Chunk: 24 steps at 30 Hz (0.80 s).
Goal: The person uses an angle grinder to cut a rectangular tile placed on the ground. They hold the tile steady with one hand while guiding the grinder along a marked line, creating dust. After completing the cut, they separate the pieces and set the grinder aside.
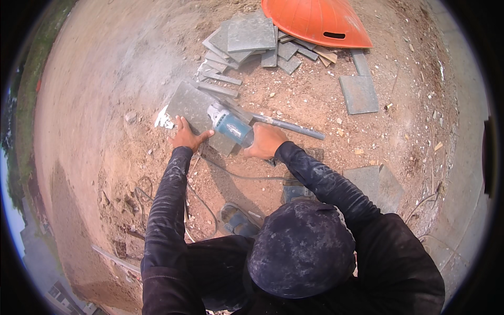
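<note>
2 hands on grinder job, dirt ground.
Left hand (186, 135) flat, released, pressing grey tile (195, 108); right hand (266, 139) clenched on blue angle grinder (230, 124).

Everything sits on bare reddish-brown dirt ground (115, 79), gritty with small stones and pale chips toward the right. A flat grey stone tile (190, 105) lies in the middle, a messy heap of grey tile offcuts (247, 44) sits farther off with an orange plastic dome-shaped tub (315, 21) just right of it, and a single square grey tile (359, 94) lies to the right. Nearer in there's another grey slab (380, 184) on the right and thin black cable (231, 176) trailing across the dirt.
</note>
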{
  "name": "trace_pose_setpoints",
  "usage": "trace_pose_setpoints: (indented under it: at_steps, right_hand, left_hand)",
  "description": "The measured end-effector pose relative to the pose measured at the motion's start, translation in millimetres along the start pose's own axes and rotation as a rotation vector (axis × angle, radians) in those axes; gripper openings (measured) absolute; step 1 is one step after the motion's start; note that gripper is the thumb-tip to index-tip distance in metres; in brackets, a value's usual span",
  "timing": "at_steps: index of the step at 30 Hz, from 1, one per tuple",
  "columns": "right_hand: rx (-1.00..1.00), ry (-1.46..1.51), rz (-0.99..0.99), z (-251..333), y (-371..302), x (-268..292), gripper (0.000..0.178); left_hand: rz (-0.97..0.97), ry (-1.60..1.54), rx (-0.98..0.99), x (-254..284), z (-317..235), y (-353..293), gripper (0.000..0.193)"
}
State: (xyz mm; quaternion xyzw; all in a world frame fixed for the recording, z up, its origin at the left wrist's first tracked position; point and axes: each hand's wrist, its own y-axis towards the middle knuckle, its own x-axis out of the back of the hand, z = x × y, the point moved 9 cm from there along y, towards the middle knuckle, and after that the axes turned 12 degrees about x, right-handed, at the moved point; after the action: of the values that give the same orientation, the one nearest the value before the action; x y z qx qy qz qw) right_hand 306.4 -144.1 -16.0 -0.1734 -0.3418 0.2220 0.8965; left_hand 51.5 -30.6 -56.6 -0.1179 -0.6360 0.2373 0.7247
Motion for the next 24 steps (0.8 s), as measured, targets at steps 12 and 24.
trace_pose_setpoints:
  at_steps: [12,24]
  right_hand:
    - [-0.023,0.010,0.029,-1.8,-3.0,-0.9,0.070]
    - [-0.045,0.031,0.050,-0.2,-10.4,1.2,0.071]
  left_hand:
    - [0.028,-0.012,-0.035,8.5,-8.2,-8.2,0.139]
    - [0.020,0.018,-0.027,10.3,-9.5,-10.6,0.139]
